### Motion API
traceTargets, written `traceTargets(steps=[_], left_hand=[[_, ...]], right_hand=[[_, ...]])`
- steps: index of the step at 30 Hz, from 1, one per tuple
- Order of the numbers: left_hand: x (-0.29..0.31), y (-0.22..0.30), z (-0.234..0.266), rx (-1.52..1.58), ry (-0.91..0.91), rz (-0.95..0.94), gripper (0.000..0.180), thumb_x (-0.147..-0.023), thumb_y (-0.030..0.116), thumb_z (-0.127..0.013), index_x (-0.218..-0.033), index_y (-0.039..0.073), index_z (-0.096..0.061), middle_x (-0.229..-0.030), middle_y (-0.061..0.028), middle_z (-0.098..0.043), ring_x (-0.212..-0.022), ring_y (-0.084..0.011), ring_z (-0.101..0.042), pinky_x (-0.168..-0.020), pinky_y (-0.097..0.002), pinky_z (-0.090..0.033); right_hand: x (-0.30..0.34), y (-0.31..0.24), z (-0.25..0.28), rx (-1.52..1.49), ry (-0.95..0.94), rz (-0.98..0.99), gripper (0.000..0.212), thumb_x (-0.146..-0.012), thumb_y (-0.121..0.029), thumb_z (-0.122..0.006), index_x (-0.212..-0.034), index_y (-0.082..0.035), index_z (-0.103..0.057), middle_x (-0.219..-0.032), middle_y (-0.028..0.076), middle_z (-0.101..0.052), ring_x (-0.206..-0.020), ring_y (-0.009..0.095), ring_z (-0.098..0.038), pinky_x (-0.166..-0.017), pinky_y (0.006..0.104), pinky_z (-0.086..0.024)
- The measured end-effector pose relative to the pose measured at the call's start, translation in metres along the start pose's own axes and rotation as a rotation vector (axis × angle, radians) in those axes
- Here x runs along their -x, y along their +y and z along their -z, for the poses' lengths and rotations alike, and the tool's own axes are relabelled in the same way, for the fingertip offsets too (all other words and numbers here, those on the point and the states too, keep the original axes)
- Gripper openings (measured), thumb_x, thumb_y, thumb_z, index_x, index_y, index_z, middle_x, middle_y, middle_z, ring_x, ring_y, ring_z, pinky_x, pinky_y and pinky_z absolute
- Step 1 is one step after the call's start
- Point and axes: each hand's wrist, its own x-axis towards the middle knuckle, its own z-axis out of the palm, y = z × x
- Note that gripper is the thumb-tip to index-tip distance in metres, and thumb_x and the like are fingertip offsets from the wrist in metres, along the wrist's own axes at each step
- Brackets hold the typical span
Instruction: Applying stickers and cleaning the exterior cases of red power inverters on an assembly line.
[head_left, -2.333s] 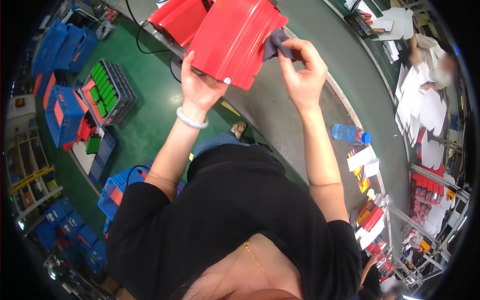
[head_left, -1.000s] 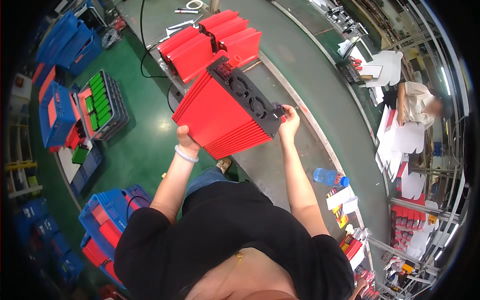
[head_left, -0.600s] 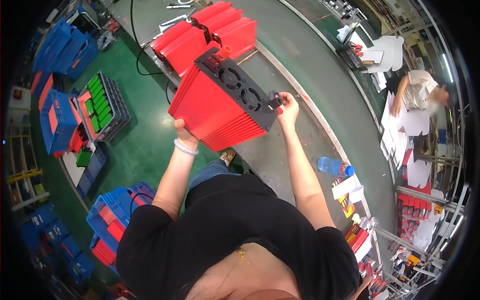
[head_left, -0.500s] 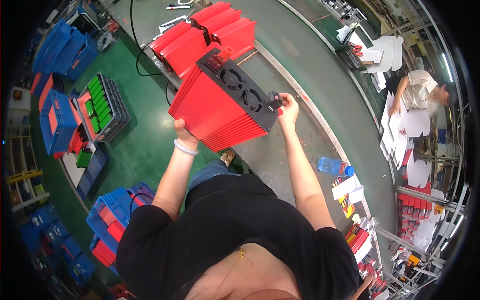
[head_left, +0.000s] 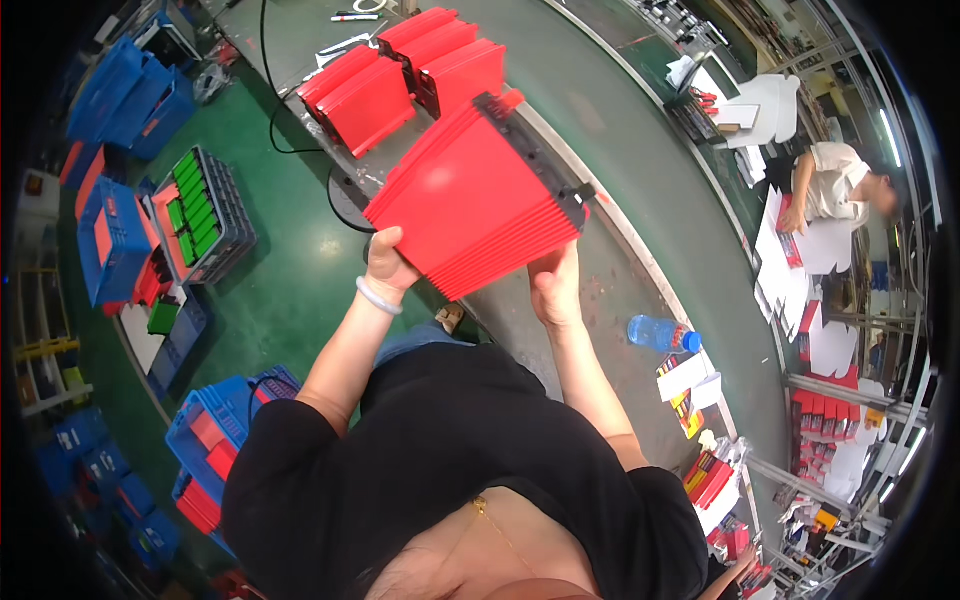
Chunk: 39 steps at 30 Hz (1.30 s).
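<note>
Between my two hands, raised over the bench's edge, is a red ribbed power inverter (head_left: 470, 195) with a black end panel. Its broad red face is toward me, and the panel shows only as a narrow strip on the far right side. My left hand (head_left: 391, 262), with a pale bangle at the wrist, grips its lower left corner, thumb on the red casing. My right hand (head_left: 556, 285) supports the lower right end; its fingers pass behind the casing and are partly hidden. Just beyond stand several similar red inverters (head_left: 440, 50) in a row on the bench.
On the grey bench (head_left: 590, 310) lie a blue-capped water bottle (head_left: 663, 334) and papers (head_left: 690, 380). A black cable (head_left: 268, 100) hangs off its left edge. Crates with green parts (head_left: 205, 215) and blue bins (head_left: 210, 430) stand left. Across the bench, another person (head_left: 835, 185) handles white sheets.
The inverter has tilted, turning its fan panel away from me. My right hand has left the black terminal on the panel and moved down to the lower right end.
</note>
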Motion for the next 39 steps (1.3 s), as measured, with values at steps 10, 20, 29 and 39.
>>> traceTargets(steps=[10, 20, 29, 39], left_hand=[[-0.009, -0.024, -0.089, -0.438, -0.145, 0.267, 0.098, -0.085, 0.076, -0.025, -0.146, 0.0, -0.016, -0.147, -0.0132, -0.03, -0.135, -0.0244, -0.031, -0.113, -0.0386, -0.023], [0.004, -0.056, -0.111, -0.583, -0.189, 0.459, 0.085, -0.093, 0.067, -0.017, -0.143, -0.001, -0.026, -0.142, -0.013, -0.037, -0.132, -0.0233, -0.035, -0.113, -0.0395, -0.021], [0.036, -0.1, -0.129, -0.682, -0.146, 0.702, 0.084, -0.094, 0.066, -0.012, -0.143, -0.001, -0.025, -0.143, -0.0137, -0.037, -0.133, -0.0251, -0.035, -0.114, -0.0397, -0.022], [0.092, -0.216, -0.153, -0.541, 0.102, 0.77, 0.081, -0.093, 0.067, -0.02, -0.142, 0.003, -0.03, -0.133, -0.0135, -0.048, -0.119, -0.0256, -0.051, -0.103, -0.0375, -0.037]], right_hand=[[-0.003, -0.032, 0.024, -0.411, 0.507, -0.481, 0.062, -0.085, -0.051, -0.059, -0.128, -0.008, -0.05, -0.123, 0.007, -0.058, -0.114, 0.022, -0.055, -0.096, 0.0393, -0.044], [0.066, -0.031, 0.05, -0.753, 0.592, -0.607, 0.05, -0.085, -0.052, -0.058, -0.118, -0.015, -0.061, -0.113, 0.006, -0.065, -0.1, 0.022, -0.063, -0.086, 0.0371, -0.053], [0.14, -0.052, 0.067, -0.928, 0.717, -0.607, 0.044, -0.086, -0.047, -0.061, -0.11, -0.011, -0.064, -0.106, 0.006, -0.067, -0.093, 0.023, -0.066, -0.079, 0.0349, -0.057], [0.242, -0.096, 0.162, -0.914, 0.56, -0.593, 0.048, -0.089, -0.044, -0.057, -0.123, -0.01, -0.056, -0.121, 0.01, -0.06, -0.105, 0.026, -0.06, -0.093, 0.0468, -0.048]])
